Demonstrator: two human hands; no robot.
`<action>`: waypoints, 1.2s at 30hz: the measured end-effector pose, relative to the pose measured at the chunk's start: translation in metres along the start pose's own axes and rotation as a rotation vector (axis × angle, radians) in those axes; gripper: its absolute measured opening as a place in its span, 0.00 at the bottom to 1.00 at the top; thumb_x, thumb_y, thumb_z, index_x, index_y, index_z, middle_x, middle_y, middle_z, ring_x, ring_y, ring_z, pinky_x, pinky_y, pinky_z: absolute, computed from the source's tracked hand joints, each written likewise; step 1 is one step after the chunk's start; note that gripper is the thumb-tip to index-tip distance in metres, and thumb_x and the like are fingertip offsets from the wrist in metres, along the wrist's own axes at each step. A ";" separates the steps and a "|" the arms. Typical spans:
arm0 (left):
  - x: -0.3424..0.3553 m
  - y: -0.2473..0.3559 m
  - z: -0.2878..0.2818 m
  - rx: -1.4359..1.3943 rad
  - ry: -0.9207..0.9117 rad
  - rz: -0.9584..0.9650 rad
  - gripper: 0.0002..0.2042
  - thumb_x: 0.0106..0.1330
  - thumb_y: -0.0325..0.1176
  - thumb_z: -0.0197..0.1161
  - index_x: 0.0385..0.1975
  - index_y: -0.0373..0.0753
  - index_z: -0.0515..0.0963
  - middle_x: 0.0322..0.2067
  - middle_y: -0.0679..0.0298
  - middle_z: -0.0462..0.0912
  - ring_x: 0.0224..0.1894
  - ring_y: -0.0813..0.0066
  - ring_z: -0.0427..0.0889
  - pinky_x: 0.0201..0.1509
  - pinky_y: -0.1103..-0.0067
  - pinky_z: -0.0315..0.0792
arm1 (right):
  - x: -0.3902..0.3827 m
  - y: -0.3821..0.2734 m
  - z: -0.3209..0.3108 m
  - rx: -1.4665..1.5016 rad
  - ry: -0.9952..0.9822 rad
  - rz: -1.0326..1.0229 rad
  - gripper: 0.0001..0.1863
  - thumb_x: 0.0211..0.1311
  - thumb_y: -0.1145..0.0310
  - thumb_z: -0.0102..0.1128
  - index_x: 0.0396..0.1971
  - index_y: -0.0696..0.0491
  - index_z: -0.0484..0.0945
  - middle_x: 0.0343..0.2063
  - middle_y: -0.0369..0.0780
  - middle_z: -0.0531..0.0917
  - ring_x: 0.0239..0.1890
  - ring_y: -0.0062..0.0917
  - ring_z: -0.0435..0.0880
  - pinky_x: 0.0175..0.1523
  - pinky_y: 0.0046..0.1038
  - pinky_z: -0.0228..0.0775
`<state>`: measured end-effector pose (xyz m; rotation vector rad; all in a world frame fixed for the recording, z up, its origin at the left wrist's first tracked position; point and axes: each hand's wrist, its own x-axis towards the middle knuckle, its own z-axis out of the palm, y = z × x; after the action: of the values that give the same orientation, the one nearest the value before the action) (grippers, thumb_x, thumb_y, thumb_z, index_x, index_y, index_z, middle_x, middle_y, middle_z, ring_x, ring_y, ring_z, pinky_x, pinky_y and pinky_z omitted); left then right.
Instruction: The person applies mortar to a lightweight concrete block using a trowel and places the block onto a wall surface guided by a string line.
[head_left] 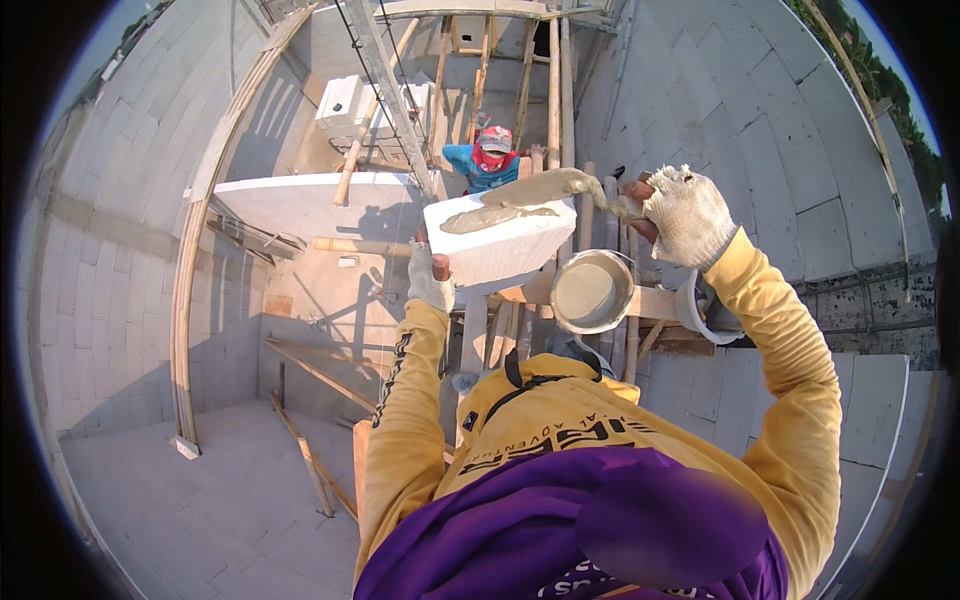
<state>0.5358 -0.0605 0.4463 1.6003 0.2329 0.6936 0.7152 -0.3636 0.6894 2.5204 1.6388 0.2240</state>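
Here, the left hand (431,277) holds a white block (510,248) near the frame's middle, and the right hand (688,216), farther right, grips a mortar-covered trowel (562,187).

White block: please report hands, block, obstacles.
Left hand holds white block; right hand holds mortar-coated trowel. Mortar partly covers block's top. Co-worker beyond block; no obstruction seen.

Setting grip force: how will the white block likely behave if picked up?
Likely stiff: the white block looks thick, with crisp edges. Those edges might chip if knocked. Its top may be slippery where wet-looking mortar lies.
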 end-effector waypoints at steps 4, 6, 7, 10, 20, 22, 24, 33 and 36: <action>0.003 -0.001 -0.002 0.072 0.010 0.073 0.44 0.70 0.72 0.47 0.70 0.37 0.64 0.56 0.56 0.79 0.55 0.67 0.77 0.59 0.72 0.70 | -0.002 0.002 0.002 -0.002 0.011 -0.003 0.21 0.60 0.59 0.69 0.51 0.50 0.79 0.37 0.41 0.84 0.38 0.38 0.85 0.42 0.39 0.79; 0.000 -0.016 -0.003 0.003 0.024 0.002 0.44 0.70 0.72 0.48 0.70 0.37 0.64 0.56 0.57 0.78 0.55 0.68 0.77 0.59 0.73 0.70 | 0.000 -0.001 0.001 -0.010 0.003 -0.004 0.21 0.60 0.59 0.69 0.51 0.50 0.79 0.38 0.41 0.84 0.39 0.38 0.85 0.43 0.39 0.79; 0.000 -0.021 -0.002 -0.074 0.029 -0.070 0.44 0.71 0.72 0.48 0.70 0.37 0.64 0.56 0.57 0.78 0.55 0.68 0.76 0.59 0.73 0.70 | 0.001 -0.003 0.001 0.014 0.032 -0.004 0.21 0.60 0.59 0.69 0.51 0.50 0.79 0.38 0.40 0.84 0.39 0.38 0.85 0.43 0.39 0.79; -0.001 -0.025 -0.002 -0.090 0.019 -0.026 0.43 0.71 0.71 0.49 0.70 0.36 0.64 0.57 0.59 0.77 0.55 0.70 0.76 0.58 0.74 0.70 | 0.011 -0.011 0.000 0.031 0.056 -0.044 0.20 0.58 0.60 0.70 0.49 0.50 0.81 0.37 0.41 0.83 0.41 0.38 0.84 0.45 0.41 0.78; 0.001 -0.017 -0.004 0.034 0.016 0.025 0.49 0.66 0.75 0.51 0.71 0.34 0.62 0.58 0.55 0.76 0.58 0.64 0.75 0.62 0.71 0.68 | 0.045 -0.039 0.000 0.040 0.050 -0.112 0.21 0.62 0.57 0.66 0.52 0.50 0.80 0.35 0.42 0.82 0.43 0.38 0.84 0.48 0.41 0.77; 0.003 -0.040 -0.009 -0.231 0.050 -0.063 0.48 0.65 0.76 0.50 0.70 0.36 0.64 0.58 0.54 0.77 0.57 0.62 0.76 0.61 0.70 0.69 | 0.051 -0.043 -0.002 0.071 0.058 -0.118 0.21 0.63 0.56 0.65 0.52 0.50 0.80 0.35 0.42 0.82 0.43 0.38 0.84 0.49 0.41 0.77; -0.001 -0.070 -0.012 -0.515 0.057 -0.189 0.47 0.66 0.75 0.50 0.70 0.36 0.64 0.58 0.54 0.77 0.57 0.63 0.76 0.61 0.70 0.69 | 0.051 -0.044 -0.001 0.112 0.072 -0.115 0.21 0.64 0.56 0.65 0.53 0.49 0.80 0.35 0.42 0.82 0.43 0.39 0.84 0.50 0.41 0.77; 0.001 -0.008 -0.004 0.012 -0.041 0.040 0.46 0.68 0.73 0.50 0.71 0.36 0.63 0.58 0.56 0.77 0.56 0.64 0.77 0.61 0.71 0.69 | 0.019 -0.017 0.005 0.021 0.024 -0.033 0.21 0.62 0.56 0.68 0.50 0.51 0.81 0.36 0.44 0.83 0.42 0.39 0.85 0.47 0.41 0.78; -0.007 -0.047 -0.013 -0.061 0.003 -0.077 0.42 0.71 0.68 0.52 0.70 0.37 0.64 0.54 0.60 0.79 0.50 0.71 0.78 0.52 0.76 0.71 | 0.009 -0.017 0.004 0.119 0.068 0.047 0.20 0.61 0.57 0.68 0.49 0.51 0.81 0.38 0.44 0.84 0.43 0.40 0.85 0.48 0.42 0.78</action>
<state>0.5339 -0.0455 0.3997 1.5249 0.2712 0.6381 0.7044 -0.3491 0.6824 2.6696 1.6665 0.2259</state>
